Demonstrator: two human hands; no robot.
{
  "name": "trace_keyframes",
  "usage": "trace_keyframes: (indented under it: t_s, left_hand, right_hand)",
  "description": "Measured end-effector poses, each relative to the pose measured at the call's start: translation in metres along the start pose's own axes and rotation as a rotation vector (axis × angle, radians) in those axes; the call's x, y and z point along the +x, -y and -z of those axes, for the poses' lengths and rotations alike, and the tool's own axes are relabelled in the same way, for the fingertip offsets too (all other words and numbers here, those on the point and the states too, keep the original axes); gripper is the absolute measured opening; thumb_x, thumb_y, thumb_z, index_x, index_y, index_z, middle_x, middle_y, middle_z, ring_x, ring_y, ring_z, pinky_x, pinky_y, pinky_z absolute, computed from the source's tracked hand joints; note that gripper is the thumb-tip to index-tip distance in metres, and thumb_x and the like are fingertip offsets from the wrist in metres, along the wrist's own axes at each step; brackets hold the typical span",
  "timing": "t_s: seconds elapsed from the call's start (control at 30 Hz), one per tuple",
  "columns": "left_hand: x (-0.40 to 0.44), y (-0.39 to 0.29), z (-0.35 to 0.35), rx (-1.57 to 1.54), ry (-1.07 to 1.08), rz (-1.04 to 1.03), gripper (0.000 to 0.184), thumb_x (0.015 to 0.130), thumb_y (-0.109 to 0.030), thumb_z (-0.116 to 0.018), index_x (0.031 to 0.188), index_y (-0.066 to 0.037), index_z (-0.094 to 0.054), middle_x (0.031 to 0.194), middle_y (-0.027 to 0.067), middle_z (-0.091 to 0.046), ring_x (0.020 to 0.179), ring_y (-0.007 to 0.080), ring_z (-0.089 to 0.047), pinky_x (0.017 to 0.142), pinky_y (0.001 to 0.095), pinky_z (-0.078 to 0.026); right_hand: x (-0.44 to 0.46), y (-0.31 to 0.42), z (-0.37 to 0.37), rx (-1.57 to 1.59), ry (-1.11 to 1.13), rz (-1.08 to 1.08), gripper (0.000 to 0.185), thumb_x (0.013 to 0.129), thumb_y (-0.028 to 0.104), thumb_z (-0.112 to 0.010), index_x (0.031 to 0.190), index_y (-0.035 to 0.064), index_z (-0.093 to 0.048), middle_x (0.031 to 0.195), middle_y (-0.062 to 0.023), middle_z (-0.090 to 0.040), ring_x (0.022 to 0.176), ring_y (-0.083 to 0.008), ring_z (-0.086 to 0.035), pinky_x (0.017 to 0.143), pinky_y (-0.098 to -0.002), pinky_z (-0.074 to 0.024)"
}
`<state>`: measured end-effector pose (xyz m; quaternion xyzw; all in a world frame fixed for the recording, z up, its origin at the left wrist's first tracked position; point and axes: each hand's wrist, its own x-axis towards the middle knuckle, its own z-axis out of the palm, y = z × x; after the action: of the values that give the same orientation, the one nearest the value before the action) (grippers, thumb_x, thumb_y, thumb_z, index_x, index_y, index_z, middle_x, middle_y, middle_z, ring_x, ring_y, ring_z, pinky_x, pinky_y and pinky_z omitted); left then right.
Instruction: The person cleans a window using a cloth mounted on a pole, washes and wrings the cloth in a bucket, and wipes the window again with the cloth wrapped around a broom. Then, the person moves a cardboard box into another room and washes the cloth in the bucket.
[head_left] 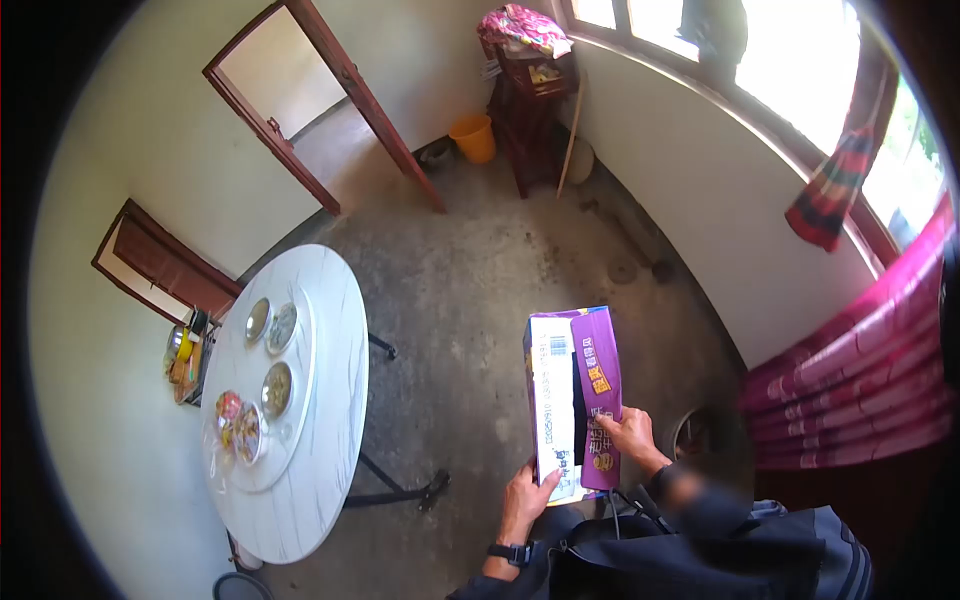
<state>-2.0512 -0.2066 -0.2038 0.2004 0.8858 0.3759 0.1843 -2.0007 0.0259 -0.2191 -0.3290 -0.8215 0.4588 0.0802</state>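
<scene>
A purple and white cardboard box (556,400) with printed lettering is held in front of me, over the floor. Along its upper face runs a dark gap between the white panel and a purple flap (600,365). My left hand (527,497) grips the lower left edge of the box, thumb on the white panel. On the opposite side, my right hand (632,436) holds the purple flap, its thumb on the printed face and its other fingers partly hidden. What lies inside the box is too dark to see.
To the left stands a round marble-patterned table (340,400) with several dishes and a bowl of wrapped items (240,432). A round bin (692,432) sits on the floor at my right. Farther off are a yellow bucket (473,139), a doorway and a wooden stand (520,120). Pink curtains (850,400) hang at right.
</scene>
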Motion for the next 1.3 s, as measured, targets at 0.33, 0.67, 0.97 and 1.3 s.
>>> trace_keyframes:
  t_s: [0.33, 0.67, 0.97, 1.3]
  left_hand:
    - [0.268, 0.04, 0.045, 0.04, -0.093, -0.158, 0.039, 0.087, -0.039, -0.061, 0.082, 0.0, -0.069, 0.072, 0.0226, -0.064, 0.067, 0.04, -0.064, 0.06, 0.0454, -0.05]
    - [0.511, -0.015, 0.171, -0.032, -0.083, -0.121, 0.04, 0.086, -0.041, -0.061, 0.098, -0.004, -0.067, 0.085, 0.0204, -0.067, 0.08, 0.0389, -0.064, 0.068, 0.0443, -0.05]
    - [0.698, 0.011, 0.184, -0.076, -0.021, 0.201, 0.044, 0.088, -0.044, -0.057, 0.107, -0.006, -0.065, 0.094, 0.0213, -0.067, 0.089, 0.0388, -0.065, 0.076, 0.0429, -0.05]
    - [0.957, -0.027, 0.248, -0.772, -0.16, 0.487, 0.037, 0.096, -0.027, -0.051, 0.116, 0.004, -0.053, 0.1, 0.0157, -0.064, 0.079, 0.0295, -0.068, 0.059, 0.0378, -0.06]
  right_hand:
    - [0.251, 0.11, -0.048, -0.136, -0.003, 0.076, 0.03, 0.08, 0.036, -0.065, 0.089, 0.0084, -0.071, 0.069, -0.0166, -0.066, 0.067, -0.0339, -0.065, 0.063, -0.0423, -0.0517]
    - [0.481, 0.234, -0.07, -0.076, -0.099, 0.039, 0.031, 0.081, 0.037, -0.063, 0.092, 0.0086, -0.071, 0.072, -0.0178, -0.066, 0.069, -0.0346, -0.065, 0.065, -0.0436, -0.0511]
    - [0.696, 0.284, -0.122, -0.112, 0.025, 0.094, 0.036, 0.081, 0.042, -0.061, 0.093, 0.0089, -0.07, 0.07, -0.0191, -0.065, 0.069, -0.0364, -0.065, 0.066, -0.0451, -0.0513]
    - [0.913, 0.399, -0.116, 0.091, 0.239, 0.404, 0.058, 0.082, 0.045, -0.064, 0.124, 0.0054, -0.057, 0.107, -0.0221, -0.065, 0.092, -0.0384, -0.064, 0.081, -0.042, -0.0506]
